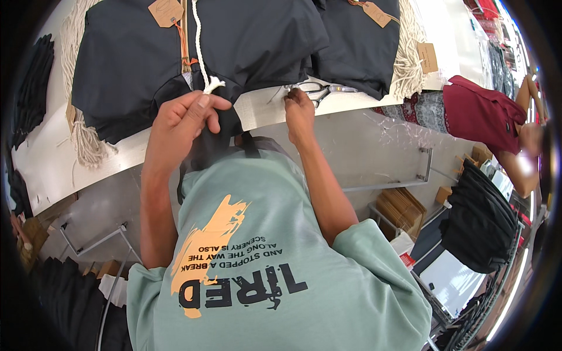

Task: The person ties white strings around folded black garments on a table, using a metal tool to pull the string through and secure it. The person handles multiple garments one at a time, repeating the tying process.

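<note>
My left hand (186,123) pinches a white braided cord (200,48) just below its frayed, knotted end. The cord hangs over a black jacket (259,39), beside its front zipper (185,44). At the table's near edge, my right hand (300,107) has its fingers curled beside a pair of scissors (327,91) with dark handle loops. Something small and pale shows at its fingertips, too small to make out. Whether the fingers grip it or a scissor loop cannot be told. The scissor blades point right, partly under a second black garment (355,48).
A white table (118,160) carries the garments, bundles of cream cords (90,142) and cardboard hang tags (166,12). To the right stands a person in a maroon top (480,114). Black garments (478,219) hang on a metal rack. Flattened cardboard (400,210) leans below.
</note>
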Demonstrator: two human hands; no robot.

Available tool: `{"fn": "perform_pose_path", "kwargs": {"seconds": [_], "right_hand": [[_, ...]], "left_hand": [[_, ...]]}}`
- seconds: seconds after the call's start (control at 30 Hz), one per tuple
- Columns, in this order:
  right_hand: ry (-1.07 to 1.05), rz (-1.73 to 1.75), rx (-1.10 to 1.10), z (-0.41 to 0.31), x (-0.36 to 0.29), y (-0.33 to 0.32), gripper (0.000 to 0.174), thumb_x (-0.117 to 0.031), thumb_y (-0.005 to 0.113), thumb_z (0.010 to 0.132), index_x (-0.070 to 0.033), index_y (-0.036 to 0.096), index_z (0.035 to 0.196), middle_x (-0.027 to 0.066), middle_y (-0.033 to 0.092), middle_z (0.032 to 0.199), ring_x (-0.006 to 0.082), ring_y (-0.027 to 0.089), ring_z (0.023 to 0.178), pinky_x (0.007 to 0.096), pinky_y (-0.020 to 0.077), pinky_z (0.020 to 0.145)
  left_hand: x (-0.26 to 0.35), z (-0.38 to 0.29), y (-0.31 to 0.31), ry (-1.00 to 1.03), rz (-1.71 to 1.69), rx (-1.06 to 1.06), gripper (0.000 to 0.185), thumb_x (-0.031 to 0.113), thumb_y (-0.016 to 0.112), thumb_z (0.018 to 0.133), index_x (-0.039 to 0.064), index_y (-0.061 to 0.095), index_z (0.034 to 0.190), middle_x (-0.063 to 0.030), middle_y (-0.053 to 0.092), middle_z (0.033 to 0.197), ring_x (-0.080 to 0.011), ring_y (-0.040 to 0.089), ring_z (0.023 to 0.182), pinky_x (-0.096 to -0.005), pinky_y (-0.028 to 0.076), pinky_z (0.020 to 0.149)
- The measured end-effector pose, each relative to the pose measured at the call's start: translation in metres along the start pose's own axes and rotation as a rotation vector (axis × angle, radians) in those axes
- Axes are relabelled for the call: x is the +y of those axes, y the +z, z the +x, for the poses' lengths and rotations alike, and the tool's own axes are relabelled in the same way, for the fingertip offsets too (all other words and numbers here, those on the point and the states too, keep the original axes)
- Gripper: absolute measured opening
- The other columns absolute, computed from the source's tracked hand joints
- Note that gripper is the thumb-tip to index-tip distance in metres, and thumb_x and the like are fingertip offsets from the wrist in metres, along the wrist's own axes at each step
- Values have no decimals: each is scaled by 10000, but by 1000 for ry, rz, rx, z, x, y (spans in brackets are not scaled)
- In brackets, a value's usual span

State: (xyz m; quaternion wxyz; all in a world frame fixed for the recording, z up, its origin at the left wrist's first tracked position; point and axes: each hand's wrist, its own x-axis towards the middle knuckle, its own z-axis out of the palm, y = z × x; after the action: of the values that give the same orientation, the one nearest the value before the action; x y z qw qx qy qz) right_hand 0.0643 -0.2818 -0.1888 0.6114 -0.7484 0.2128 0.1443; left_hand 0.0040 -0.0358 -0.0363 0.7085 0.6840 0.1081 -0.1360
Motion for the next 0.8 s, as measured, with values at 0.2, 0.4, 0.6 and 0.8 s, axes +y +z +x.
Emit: {"fn": "perform_pose_path", "kwargs": {"seconds": [0.2, 0.4, 0.6, 0.8], "right_hand": [[-266, 139, -360, -72, -95, -17, 456, 55, 585, 923, 38, 531, 1376, 145, 631, 1203, 167, 621, 1135, 304, 559, 920], [-655, 10, -594, -92, -156, 7, 403, 47, 708, 860, -35, 647, 1250, 73, 654, 1067, 137, 662, 863, 280, 564, 804], [-584, -39, -595, -87, -155, 6, 167, 38, 721, 865, 11, 723, 1031, 66, 671, 898, 114, 652, 743, 245, 519, 657], [-622, -50, -458, -78, -164, 2, 136, 21, 706, 893, 15, 729, 1027, 67, 704, 866, 116, 678, 764, 243, 531, 670]], "left_hand": [[20, 14, -9, -76, 78, -358, 429, 295, 450, 1086, -39, 704, 1000, -20, 581, 665, -55, 493, 594, -218, 333, 529], [30, 23, -15, -18, 73, -518, 412, 313, 462, 1081, 6, 720, 989, 17, 585, 662, -50, 511, 640, -232, 404, 628], [29, 21, -19, -4, 90, -520, 353, 283, 501, 1063, 6, 705, 982, 19, 590, 680, -51, 513, 645, -233, 410, 633], [32, 18, -11, 49, 14, -128, 116, 73, 642, 965, -14, 652, 1041, 4, 621, 768, -58, 581, 683, -221, 474, 674]]}}
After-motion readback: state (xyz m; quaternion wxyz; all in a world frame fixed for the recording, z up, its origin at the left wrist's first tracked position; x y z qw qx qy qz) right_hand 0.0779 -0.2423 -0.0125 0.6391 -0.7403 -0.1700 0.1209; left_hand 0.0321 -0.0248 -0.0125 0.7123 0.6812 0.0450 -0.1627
